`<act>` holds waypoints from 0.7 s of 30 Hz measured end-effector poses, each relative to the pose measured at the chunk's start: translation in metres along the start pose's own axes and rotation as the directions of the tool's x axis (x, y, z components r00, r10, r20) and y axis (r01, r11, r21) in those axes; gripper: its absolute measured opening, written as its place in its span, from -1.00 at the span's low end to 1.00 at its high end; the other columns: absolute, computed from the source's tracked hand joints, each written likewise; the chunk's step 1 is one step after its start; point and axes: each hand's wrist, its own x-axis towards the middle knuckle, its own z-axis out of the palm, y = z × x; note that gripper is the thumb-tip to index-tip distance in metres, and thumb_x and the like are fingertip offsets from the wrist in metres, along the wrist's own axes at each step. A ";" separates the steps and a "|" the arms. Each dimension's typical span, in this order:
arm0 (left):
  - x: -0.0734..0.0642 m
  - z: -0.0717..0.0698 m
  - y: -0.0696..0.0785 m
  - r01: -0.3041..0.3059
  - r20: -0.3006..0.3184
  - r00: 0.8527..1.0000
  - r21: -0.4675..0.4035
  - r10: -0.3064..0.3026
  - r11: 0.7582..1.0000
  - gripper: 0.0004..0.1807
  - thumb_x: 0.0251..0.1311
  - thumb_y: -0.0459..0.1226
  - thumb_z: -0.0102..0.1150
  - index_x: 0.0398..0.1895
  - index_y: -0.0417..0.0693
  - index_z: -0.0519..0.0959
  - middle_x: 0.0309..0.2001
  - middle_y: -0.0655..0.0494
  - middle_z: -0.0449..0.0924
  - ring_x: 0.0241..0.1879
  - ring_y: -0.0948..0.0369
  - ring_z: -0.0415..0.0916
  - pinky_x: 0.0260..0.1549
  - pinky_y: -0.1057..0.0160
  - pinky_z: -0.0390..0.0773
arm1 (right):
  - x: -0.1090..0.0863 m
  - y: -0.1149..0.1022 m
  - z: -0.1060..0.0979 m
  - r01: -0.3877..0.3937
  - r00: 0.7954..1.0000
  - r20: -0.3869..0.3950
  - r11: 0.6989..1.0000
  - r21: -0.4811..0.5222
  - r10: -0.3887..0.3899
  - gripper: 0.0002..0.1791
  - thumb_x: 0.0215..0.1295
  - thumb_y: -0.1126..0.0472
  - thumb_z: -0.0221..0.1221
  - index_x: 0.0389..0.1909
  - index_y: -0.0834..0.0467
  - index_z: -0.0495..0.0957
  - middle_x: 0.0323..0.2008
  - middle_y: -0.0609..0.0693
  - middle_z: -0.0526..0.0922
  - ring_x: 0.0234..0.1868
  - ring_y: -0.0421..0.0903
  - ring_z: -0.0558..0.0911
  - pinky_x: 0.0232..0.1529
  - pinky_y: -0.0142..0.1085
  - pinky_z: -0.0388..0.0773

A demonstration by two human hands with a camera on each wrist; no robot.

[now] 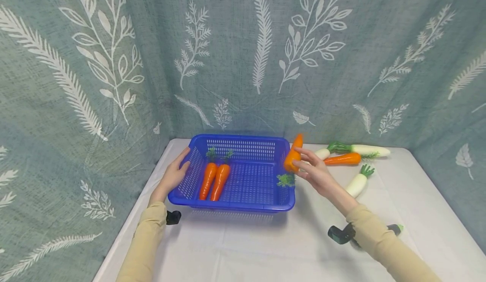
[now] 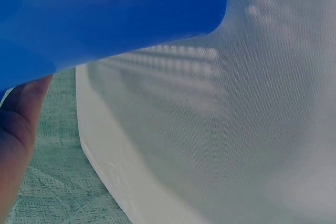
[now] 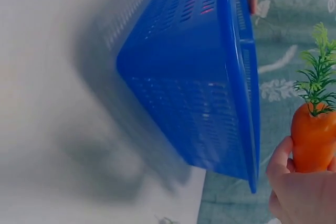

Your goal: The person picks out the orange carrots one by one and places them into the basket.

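Note:
Pinched in the fingers of my right hand [image 1: 317,174] is an orange carrot [image 1: 294,153], tip up and away, over the right rim of a blue plastic basket [image 1: 243,206]. Its feathery green top [image 3: 318,74] shows in the right wrist view and overlaps the basket's right wall in the head view. My left hand [image 1: 174,174] holds the basket's left rim, thumb toward the inside. Two carrots [image 1: 220,183] lie side by side in the left of the basket, leafy ends toward the back.
Right of the basket, a carrot [image 1: 343,159] and white radishes [image 1: 370,150] lie at the back of the white table [image 1: 243,252]. Another radish [image 1: 357,185] lies nearer, partly behind my right forearm. A green-tipped vegetable [image 1: 396,229] is mostly hidden by my sleeve. A patterned curtain [image 1: 235,62] hangs behind.

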 end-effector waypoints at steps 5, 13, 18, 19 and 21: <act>0.000 0.000 0.000 -0.003 -0.003 1.000 0.002 0.003 1.000 -0.46 0.49 -0.39 -0.23 0.48 -0.34 0.05 0.50 -0.27 -0.05 0.46 -0.22 -0.09 0.42 -0.15 -0.05 | 0.003 0.003 0.009 0.006 1.000 0.009 1.000 0.004 -0.006 -0.41 0.41 0.34 0.05 0.42 0.32 0.15 0.30 0.31 0.17 0.04 -0.13 0.49 0.25 -0.07 0.45; 0.001 0.000 -0.004 -0.001 -0.004 1.000 -0.004 0.001 1.000 -0.46 0.49 -0.40 -0.24 0.48 -0.33 0.05 0.50 -0.25 -0.05 0.46 -0.20 -0.09 0.43 -0.13 -0.05 | 0.008 0.007 0.024 0.005 0.999 0.035 1.000 0.025 -0.006 -0.41 0.41 0.33 0.05 0.41 0.32 0.17 0.23 0.24 0.21 0.06 -0.09 0.45 0.15 -0.22 0.50; 0.001 -0.001 -0.003 0.000 0.000 1.000 -0.006 0.000 1.000 -0.46 0.49 -0.40 -0.23 0.49 -0.33 0.05 0.50 -0.25 -0.06 0.46 -0.20 -0.09 0.43 -0.13 -0.05 | 0.011 0.012 0.031 0.007 0.998 0.055 0.998 0.059 -0.010 -0.42 0.40 0.36 0.03 0.40 0.34 0.15 0.18 0.20 0.22 -0.01 -0.17 0.49 0.07 -0.32 0.54; 0.001 -0.001 -0.002 0.001 0.002 1.000 -0.006 -0.001 1.000 -0.46 0.49 -0.39 -0.23 0.49 -0.33 0.05 0.50 -0.25 -0.06 0.46 -0.20 -0.09 0.43 -0.13 -0.05 | 0.012 0.013 0.032 0.006 0.998 0.059 0.998 0.066 -0.010 -0.42 0.40 0.37 0.03 0.40 0.35 0.15 0.19 0.21 0.22 -0.02 -0.18 0.50 0.06 -0.32 0.55; 0.001 -0.001 -0.001 0.004 0.005 1.000 -0.007 -0.004 1.000 -0.45 0.50 -0.39 -0.23 0.49 -0.33 0.04 0.50 -0.25 -0.07 0.46 -0.20 -0.10 0.43 -0.14 -0.05 | 0.013 0.015 0.035 0.006 0.998 0.062 0.997 0.079 -0.011 -0.41 0.38 0.39 0.02 0.40 0.35 0.15 0.21 0.23 0.23 -0.03 -0.18 0.51 0.07 -0.30 0.55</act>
